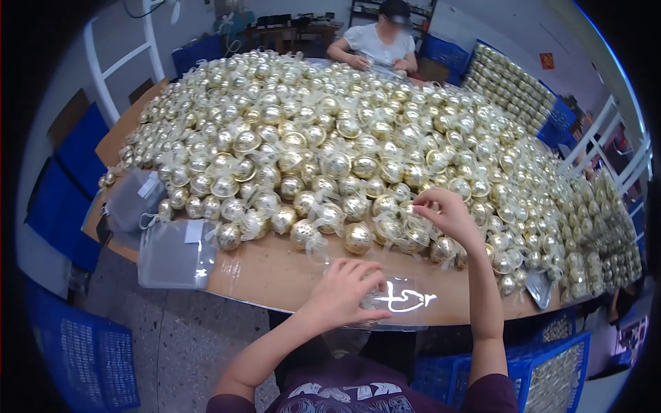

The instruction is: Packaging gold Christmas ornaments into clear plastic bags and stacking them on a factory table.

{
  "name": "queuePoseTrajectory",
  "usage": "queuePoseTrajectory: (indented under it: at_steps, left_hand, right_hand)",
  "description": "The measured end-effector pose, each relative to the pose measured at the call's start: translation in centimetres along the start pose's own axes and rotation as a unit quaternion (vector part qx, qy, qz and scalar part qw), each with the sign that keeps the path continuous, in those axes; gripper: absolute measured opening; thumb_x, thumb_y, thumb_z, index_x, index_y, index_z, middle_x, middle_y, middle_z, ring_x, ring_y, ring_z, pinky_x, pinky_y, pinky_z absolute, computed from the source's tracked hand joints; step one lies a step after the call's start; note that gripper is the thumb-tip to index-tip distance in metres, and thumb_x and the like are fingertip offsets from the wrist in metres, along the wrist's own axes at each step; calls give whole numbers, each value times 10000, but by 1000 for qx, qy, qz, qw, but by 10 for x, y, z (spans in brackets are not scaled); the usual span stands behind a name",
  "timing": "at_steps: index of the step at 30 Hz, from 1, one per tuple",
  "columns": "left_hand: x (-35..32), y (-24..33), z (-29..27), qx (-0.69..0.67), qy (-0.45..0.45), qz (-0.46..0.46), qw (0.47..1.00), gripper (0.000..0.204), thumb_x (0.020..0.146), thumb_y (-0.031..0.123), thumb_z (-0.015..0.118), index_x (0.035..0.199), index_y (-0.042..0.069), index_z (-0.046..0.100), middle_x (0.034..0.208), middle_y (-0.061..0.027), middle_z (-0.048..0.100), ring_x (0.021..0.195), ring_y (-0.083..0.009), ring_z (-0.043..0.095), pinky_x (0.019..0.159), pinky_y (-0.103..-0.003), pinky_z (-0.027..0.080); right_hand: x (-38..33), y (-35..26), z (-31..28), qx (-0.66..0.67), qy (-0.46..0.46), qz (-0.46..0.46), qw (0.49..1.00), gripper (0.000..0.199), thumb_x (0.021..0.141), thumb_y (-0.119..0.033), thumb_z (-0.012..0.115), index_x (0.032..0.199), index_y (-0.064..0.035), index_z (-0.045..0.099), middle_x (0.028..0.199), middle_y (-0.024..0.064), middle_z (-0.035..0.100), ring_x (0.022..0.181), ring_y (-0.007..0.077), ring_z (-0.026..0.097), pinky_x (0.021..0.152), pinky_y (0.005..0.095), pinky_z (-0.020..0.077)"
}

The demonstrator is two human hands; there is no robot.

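Observation:
A big heap of shiny gold balls with pale gauzy ribbons (323, 165) covers most of the table. My left hand (344, 292) is at the near table edge, its fingers curled round a clear plastic bag (406, 297) that lies flat and catches the light. What lies under my left palm is partly hidden. Reaching over the near side of the heap, my right hand (446, 215) has its thumb and fingers pinched together at the pale ribbon of a gold ball (415, 235). A single gold ball (358, 238) sits at the front of the heap, between my hands.
Stacks of clear bags (172, 256) lie at the table's left edge. A small silvery packet (539, 289) is at the right edge. Blue crates (544, 365) stand below right, others (79, 351) at left. Opposite, another person (382, 45) works behind the heap.

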State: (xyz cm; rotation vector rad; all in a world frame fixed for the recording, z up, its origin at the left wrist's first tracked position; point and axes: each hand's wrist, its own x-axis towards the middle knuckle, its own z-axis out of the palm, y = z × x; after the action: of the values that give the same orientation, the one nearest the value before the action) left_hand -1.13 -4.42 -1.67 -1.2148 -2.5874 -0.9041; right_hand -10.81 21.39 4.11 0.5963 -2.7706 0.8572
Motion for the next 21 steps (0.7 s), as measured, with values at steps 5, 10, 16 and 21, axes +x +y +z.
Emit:
queuePoseTrajectory:
  at_steps: [5,10,16,21]
  left_hand:
    - [1,-1,2,-5,2,4,1000,474,733,555,695,969,156,591,1212,-75,564,1163,-259,502,971,-404,347]
    - [-2,-2,1,-12,7,1,1000,477,729,559,697,950,148,599,1209,-76,568,1157,-258,506,970,-400,349]
    - [15,1,8,-11,-21,21,999,495,701,526,728,936,108,609,1216,-83,566,1135,-274,511,952,-405,365]
    - [2,3,-1,-17,-17,3,1000,492,629,447,790,923,103,599,1210,-92,570,1121,-299,505,953,-411,355]
  right_hand:
    - [45,-14,36,-40,-85,-109,990,246,783,-242,719,941,-57,686,856,90,655,819,242,615,758,362,476]
    - [43,-13,36,-33,-70,-96,992,243,783,-237,719,939,-54,685,839,92,647,813,241,613,743,359,479]
    - [-34,28,-34,9,60,52,997,191,824,-231,694,923,-68,703,869,66,682,806,189,626,710,316,471]
    - [-123,91,-85,-15,262,194,945,212,796,-201,683,882,-7,686,806,100,678,730,222,629,696,337,497]
